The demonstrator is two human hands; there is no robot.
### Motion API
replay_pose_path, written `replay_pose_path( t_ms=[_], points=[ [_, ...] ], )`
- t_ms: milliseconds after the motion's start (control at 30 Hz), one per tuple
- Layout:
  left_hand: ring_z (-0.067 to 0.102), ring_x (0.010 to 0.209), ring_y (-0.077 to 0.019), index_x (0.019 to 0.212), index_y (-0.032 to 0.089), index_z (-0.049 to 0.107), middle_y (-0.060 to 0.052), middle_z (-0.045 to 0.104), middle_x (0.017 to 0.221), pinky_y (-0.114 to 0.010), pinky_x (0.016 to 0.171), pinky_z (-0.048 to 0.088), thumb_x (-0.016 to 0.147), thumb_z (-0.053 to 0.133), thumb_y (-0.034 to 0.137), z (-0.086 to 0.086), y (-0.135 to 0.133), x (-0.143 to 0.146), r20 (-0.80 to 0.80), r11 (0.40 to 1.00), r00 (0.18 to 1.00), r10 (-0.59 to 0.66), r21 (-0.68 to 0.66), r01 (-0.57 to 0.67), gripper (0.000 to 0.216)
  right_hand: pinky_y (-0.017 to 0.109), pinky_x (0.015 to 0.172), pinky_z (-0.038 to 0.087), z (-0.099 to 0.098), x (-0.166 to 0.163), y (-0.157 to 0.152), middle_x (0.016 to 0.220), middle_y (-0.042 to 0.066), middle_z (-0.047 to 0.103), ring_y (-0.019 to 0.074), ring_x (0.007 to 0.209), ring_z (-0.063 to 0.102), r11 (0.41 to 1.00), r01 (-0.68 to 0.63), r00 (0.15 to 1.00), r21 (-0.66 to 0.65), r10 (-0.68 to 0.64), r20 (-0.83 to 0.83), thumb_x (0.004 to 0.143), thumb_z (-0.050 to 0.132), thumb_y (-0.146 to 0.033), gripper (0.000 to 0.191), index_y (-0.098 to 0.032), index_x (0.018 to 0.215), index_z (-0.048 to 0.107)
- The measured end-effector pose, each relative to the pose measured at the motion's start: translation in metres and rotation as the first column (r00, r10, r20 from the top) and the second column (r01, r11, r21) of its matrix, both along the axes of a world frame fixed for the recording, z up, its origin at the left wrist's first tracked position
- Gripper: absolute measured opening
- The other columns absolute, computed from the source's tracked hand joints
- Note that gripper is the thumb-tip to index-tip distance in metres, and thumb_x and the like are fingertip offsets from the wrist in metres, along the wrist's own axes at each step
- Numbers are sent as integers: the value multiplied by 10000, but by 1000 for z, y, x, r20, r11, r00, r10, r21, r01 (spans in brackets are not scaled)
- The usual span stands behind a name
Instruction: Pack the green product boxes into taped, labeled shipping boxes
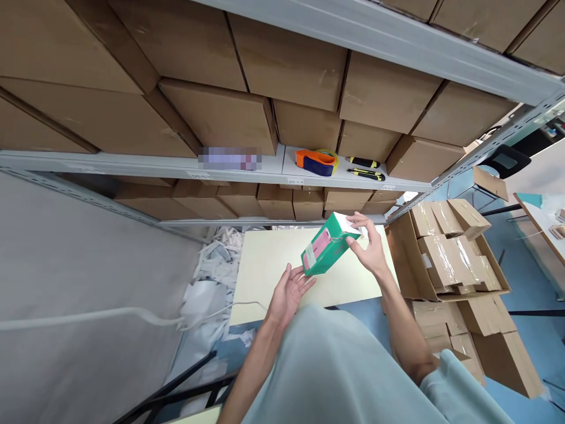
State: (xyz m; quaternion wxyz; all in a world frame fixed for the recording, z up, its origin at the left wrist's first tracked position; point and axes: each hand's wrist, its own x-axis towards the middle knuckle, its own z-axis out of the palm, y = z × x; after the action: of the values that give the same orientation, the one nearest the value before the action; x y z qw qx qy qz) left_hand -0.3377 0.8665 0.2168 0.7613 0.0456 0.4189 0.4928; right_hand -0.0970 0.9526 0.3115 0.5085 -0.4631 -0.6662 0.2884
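One green carton (329, 252) is counted, held between two hands — the left hand (289, 292) and the right hand (369, 246). One pale worktop (273, 265) is recorded beneath them. On the shelf (291, 172) are listed one orange-and-blue tape dispenser (316, 161) and two yellow-and-black utility knives (365, 168). One large open cardboard case (404, 259) is entered at the right — the small taped boxes (445, 250) inside it and the brown boxes stacked on the racks are too many and too overlapped to be counted. One white cable (132, 316) is noted at the left.

Both hands, left hand (289, 290) and right hand (368, 246), hold a tilted green box (329, 247) above the table (265, 265).
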Motion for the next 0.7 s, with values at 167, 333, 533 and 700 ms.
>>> replay_pose_path(
  t_ms=[167,333,533,700],
  points=[
    [795,1121,-274,972,158,806,-126,838,1124,-432,1087,627,994,717,638,-6,-9,0,-31,1000,999,-8,-17,8,488,525,1090,535,0,-9,-2,1252,111,812,323,1244,712,991,116,993,-62,-118,-23,906,775,-333,174,-276,957,619],
    [816,1095,-317,989,128,802,-159,851,1069,-434,1037,646,953,729,694,-6,-13,4,-44,999,999,-22,-42,20,571,580,1222,460,-7,-7,8,1211,73,850,323,1360,672,996,-3,995,-92,-7,-102,871,634,-226,97,-281,946,661],
    [805,1201,-317,1102,150,796,-151,860,1153,-437,1062,648,1017,710,448,3,-14,15,-94,994,995,14,-106,-24,322,594,1279,403,-15,-7,12,1249,61,846,308,1502,588,984,-73,990,-165,51,-129,935,607,-265,89,-290,994,669],
    [768,1302,-321,1207,132,796,-174,837,1264,-444,1132,615,1053,682,444,6,-16,22,-154,996,988,-18,-84,5,367,540,1196,472,-22,-12,14,1349,124,748,332,1384,633,984,40,999,-176,-41,0,940,768,-519,276,-273,1010,664]
  ],
)
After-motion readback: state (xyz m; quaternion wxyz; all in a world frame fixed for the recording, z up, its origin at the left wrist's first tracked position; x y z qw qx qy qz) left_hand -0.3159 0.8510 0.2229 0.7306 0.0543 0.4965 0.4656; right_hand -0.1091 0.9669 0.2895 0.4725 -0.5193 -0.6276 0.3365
